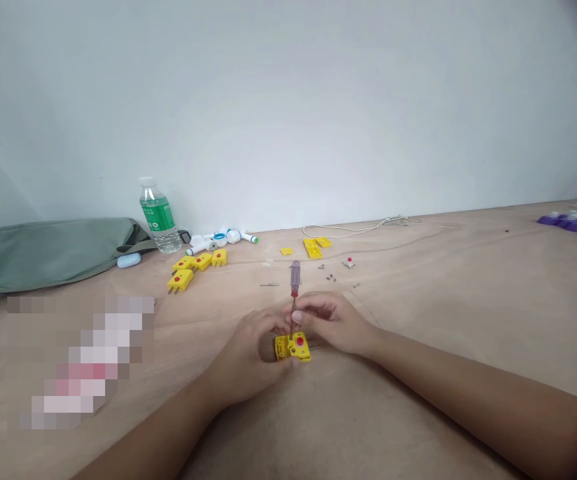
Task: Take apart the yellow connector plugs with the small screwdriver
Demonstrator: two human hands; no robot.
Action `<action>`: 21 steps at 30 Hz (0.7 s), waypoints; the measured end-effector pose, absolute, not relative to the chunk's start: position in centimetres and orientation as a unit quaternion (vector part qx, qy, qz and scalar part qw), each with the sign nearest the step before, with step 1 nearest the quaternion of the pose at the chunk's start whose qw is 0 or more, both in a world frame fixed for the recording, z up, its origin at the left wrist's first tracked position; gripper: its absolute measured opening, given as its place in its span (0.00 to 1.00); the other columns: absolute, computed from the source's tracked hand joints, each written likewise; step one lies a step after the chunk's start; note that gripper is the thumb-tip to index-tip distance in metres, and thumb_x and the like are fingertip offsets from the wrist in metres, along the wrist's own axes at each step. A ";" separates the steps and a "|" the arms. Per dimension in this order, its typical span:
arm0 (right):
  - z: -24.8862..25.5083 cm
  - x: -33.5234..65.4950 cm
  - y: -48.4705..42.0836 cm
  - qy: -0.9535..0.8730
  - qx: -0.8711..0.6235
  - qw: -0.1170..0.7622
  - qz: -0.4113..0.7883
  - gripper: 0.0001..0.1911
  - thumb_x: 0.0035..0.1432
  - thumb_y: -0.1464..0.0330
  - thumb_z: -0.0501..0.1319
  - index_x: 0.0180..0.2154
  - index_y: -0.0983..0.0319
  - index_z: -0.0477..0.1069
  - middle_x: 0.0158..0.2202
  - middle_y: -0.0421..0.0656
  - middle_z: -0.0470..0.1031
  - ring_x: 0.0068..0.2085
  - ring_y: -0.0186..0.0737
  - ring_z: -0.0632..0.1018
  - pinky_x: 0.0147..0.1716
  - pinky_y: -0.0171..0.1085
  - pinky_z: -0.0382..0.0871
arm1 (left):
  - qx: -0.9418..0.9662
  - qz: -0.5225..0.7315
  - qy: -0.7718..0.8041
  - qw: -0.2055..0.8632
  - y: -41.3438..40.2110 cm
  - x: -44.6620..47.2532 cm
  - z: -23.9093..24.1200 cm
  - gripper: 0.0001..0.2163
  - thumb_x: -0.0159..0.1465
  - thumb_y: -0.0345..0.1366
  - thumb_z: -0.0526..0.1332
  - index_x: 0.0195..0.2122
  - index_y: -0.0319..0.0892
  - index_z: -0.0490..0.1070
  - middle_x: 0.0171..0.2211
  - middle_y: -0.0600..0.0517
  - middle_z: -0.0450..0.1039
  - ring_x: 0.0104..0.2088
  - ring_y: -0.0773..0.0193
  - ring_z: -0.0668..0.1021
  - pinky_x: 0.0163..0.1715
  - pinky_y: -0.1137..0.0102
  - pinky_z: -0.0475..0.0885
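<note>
My left hand (256,353) grips a yellow plug housing (304,353) from its left side, thumb along the near edge. The housing lies on the cloth with a red button (300,341) facing up. Between the thumb and fingers of my right hand (333,323) is the shaft of a screwdriver (295,277). It stands nearly upright, purple clear handle on top, its tip down at the yellow housing. Whether the tip sits in a screw is too small to tell.
Several assembled yellow plugs (180,280) lie at the left, near a water bottle (159,217) and a green bag (53,250). Beyond my hands are yellow housing parts (312,249), small screws (331,277), a red-button piece (349,263) and a white cord (348,233). A purple tray (576,223) stands far right.
</note>
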State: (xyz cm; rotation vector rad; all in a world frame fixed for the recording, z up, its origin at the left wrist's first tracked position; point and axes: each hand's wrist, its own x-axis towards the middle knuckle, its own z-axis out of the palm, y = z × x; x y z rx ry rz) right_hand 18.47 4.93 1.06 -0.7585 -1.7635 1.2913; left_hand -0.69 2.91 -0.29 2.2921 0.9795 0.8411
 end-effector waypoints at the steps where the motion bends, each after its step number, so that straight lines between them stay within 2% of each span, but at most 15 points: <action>1: 1.1 18.5 4.9 -0.699 -0.305 0.403 0.506 0.12 0.54 0.63 0.61 0.37 0.64 0.75 0.37 0.45 0.78 0.38 0.37 0.77 0.40 0.37 0.71 | 0.843 0.310 0.358 0.255 2.9 -0.7 -0.2 0.12 0.54 0.35 0.65 0.38 0.44 0.67 0.42 0.51 0.72 0.44 0.59 0.73 0.44 0.67 0.66; 7: 1.0 18.6 5.1 -0.703 -0.315 0.407 0.491 0.11 0.55 0.63 0.60 0.36 0.64 0.75 0.39 0.45 0.77 0.38 0.36 0.76 0.41 0.38 0.70 | 0.841 0.310 0.357 0.262 3.1 -0.6 -0.3 0.12 0.53 0.36 0.65 0.38 0.44 0.67 0.42 0.51 0.72 0.44 0.59 0.73 0.45 0.66 0.65; 15: 1.3 18.5 4.8 -0.691 -0.315 0.424 0.493 0.11 0.55 0.63 0.60 0.37 0.63 0.74 0.33 0.42 0.76 0.35 0.35 0.76 0.39 0.37 0.71 | 0.826 0.324 0.367 0.278 2.9 -0.6 0.0 0.09 0.56 0.33 0.63 0.38 0.43 0.70 0.41 0.50 0.73 0.44 0.60 0.73 0.47 0.67 0.66; 21: 1.4 18.4 4.7 -0.684 -0.302 0.430 0.506 0.09 0.55 0.64 0.60 0.35 0.62 0.73 0.32 0.42 0.75 0.34 0.34 0.75 0.39 0.37 0.71 | 0.804 0.335 0.389 0.300 3.0 -0.4 0.1 0.06 0.59 0.38 0.61 0.34 0.43 0.75 0.36 0.50 0.74 0.39 0.62 0.75 0.42 0.69 0.69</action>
